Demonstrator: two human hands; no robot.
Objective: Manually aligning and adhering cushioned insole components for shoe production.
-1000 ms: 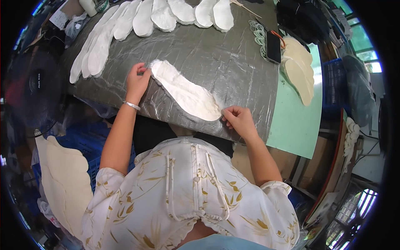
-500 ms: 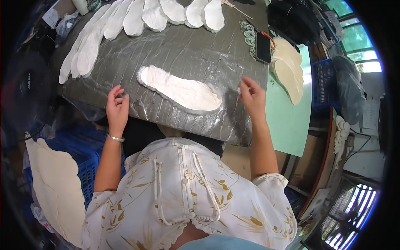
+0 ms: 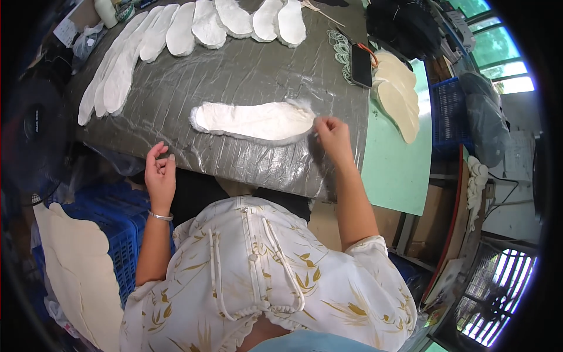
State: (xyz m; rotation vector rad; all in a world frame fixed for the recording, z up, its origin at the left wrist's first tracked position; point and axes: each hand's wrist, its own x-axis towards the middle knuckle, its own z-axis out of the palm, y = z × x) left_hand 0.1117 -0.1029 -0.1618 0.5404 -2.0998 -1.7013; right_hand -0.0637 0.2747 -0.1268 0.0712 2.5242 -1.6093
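Centrally, grey foil-covered worktable (image 3: 234, 76), crinkled. On it, near its front edge, long white fluffy sole-shaped pad (image 3: 252, 120), lying flat. Along far edge, row of white sole-shaped pieces (image 3: 193, 23). Right hand (image 3: 333, 134) at pad's right end, fingertips pinched narrow at its fuzzy edge. Left hand (image 3: 160, 174) at table's front edge, loosely curled, holding nothing.

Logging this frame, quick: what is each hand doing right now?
Left hand: loosely curled, holding nothing, at the table's near edge.
Right hand: fingers pinched at the white insole's fuzzy end.
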